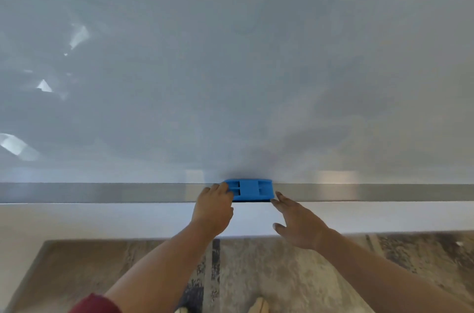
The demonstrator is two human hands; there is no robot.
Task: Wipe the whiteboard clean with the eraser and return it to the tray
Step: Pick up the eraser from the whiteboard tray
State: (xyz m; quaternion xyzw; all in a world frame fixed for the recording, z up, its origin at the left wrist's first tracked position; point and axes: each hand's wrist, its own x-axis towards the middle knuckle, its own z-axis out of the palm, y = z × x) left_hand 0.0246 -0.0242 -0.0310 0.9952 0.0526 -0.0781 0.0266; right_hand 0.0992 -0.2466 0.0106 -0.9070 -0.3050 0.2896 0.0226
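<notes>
A blue plastic eraser (pixel 250 190) lies flat on the long metal tray (pixel 102 192) under the whiteboard (pixel 230 69). The board fills the upper view and looks grey and glossy, with only faint smears and reflections. My left hand (pixel 213 207) rests on the eraser's left end, fingers curled over it. My right hand (pixel 297 223) is spread open just right of the eraser, its fingertips at the eraser's lower right corner, holding nothing.
Below the tray runs a white wall strip (pixel 102 220). A patterned rug (pixel 256 274) covers the floor underneath, and my feet (pixel 259 306) show at the bottom edge. Bright window reflections (pixel 15 146) sit on the board's left side.
</notes>
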